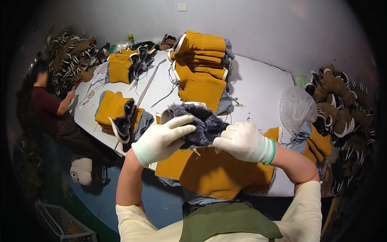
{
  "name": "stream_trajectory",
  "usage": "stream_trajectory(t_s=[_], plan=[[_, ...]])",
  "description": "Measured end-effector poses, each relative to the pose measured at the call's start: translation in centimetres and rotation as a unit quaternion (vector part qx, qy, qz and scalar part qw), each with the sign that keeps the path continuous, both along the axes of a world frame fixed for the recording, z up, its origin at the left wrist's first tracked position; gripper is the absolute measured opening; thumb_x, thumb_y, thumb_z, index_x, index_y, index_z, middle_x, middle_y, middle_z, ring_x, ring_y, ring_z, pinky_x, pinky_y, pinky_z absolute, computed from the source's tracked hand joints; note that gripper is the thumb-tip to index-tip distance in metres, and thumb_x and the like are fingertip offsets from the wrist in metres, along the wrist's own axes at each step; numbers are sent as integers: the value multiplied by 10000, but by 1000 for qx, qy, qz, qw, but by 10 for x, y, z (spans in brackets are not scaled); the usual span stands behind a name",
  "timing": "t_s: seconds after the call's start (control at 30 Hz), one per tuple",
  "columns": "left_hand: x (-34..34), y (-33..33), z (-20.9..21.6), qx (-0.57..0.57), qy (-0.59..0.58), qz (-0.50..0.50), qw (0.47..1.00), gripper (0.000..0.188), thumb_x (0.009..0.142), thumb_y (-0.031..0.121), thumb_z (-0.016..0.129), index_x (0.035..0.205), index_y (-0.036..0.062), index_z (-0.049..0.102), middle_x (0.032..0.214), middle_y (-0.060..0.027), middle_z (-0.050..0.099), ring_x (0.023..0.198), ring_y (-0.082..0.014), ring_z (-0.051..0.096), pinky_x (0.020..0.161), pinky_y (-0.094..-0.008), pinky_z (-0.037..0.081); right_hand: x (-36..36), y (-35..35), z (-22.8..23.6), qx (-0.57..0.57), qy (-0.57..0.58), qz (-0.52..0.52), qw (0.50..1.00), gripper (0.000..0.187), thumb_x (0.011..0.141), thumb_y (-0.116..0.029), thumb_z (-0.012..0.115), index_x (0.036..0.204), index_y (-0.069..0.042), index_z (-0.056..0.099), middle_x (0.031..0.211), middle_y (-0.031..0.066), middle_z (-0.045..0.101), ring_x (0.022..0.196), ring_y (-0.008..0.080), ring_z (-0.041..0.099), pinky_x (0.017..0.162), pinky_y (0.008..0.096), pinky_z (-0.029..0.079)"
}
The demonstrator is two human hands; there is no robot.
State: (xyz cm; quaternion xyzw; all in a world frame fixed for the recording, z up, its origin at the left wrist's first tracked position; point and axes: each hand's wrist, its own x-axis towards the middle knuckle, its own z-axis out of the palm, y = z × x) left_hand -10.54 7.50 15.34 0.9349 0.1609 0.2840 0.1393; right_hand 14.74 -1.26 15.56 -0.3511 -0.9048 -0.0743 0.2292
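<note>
In front of me both hands hold a mustard-yellow suede piece [219,173] by its open upper end. Shaggy dark grey fleece lining [205,127] shows in that opening. My left hand [161,139], in a white knit glove, grips the left side, its fingers lying over the fleece. On the right, the gloved fingers of my right hand [244,139] are curled closed round the edge. The suede hangs down over the near edge of the white table [262,88]. More mustard suede lies beneath it on both sides.
Stacks of similar pieces [203,82] stand behind and at the left [111,109]. A clear plastic bag [297,107] sits at the right beside a brown pile [342,109]. Another brown pile [70,58] is far left. A person [50,101] stands at the table's left edge.
</note>
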Motion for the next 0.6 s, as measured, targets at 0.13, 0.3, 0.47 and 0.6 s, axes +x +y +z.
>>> stream_trajectory(t_s=[0.13,0.3,0.47,0.6], plan=[[4,9,-5,-23,5,23,999,209,775,37,723,981,33,690,946,-101,698,785,-276,692,687,-320,562,0,3,0,-66,34,-2,997,99,772,-193,674,832,-142,614,704,21,638,662,205,649,559,329,504],[7,9,-2,-114,5,61,992,135,824,92,697,931,9,692,839,-127,686,735,-279,674,666,-325,541,1,9,-4,-120,86,-26,989,237,734,-242,774,869,-118,624,715,60,639,678,258,650,585,368,508],[11,11,0,-186,56,104,975,197,869,215,651,953,44,701,851,-138,685,788,-313,667,713,-368,532,4,15,-11,-171,104,-48,979,303,721,-270,810,902,-102,634,754,85,649,700,292,646,607,375,510],[17,13,2,-236,85,130,959,235,860,262,643,957,57,708,852,-143,687,792,-310,670,721,-372,530,6,18,-13,-181,107,-55,976,374,745,-288,789,1024,-102,625,780,104,640,735,291,648,637,378,516]])
